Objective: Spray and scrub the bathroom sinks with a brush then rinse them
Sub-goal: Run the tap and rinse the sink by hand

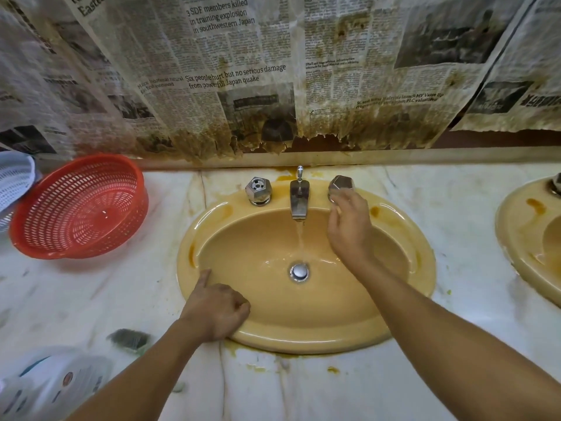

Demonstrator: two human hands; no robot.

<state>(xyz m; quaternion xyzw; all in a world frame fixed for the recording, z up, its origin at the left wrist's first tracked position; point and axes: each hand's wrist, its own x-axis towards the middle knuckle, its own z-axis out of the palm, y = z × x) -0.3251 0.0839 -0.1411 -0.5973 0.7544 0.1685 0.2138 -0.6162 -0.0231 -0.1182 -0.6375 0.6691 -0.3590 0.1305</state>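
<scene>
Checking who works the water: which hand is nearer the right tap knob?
Right. The right hand is at the right tap knob, touching or nearly so; the left hand rests on the near-left sink rim, well away.

We have a yellow oval sink (303, 323) set into the marble worktop (455, 208), with rusty stains along its rim. Water runs from its chrome tap (299, 199) onto the metal drain plug (300, 271). A second yellow sink (519, 235), also stained, shows partly at the right edge.
</scene>
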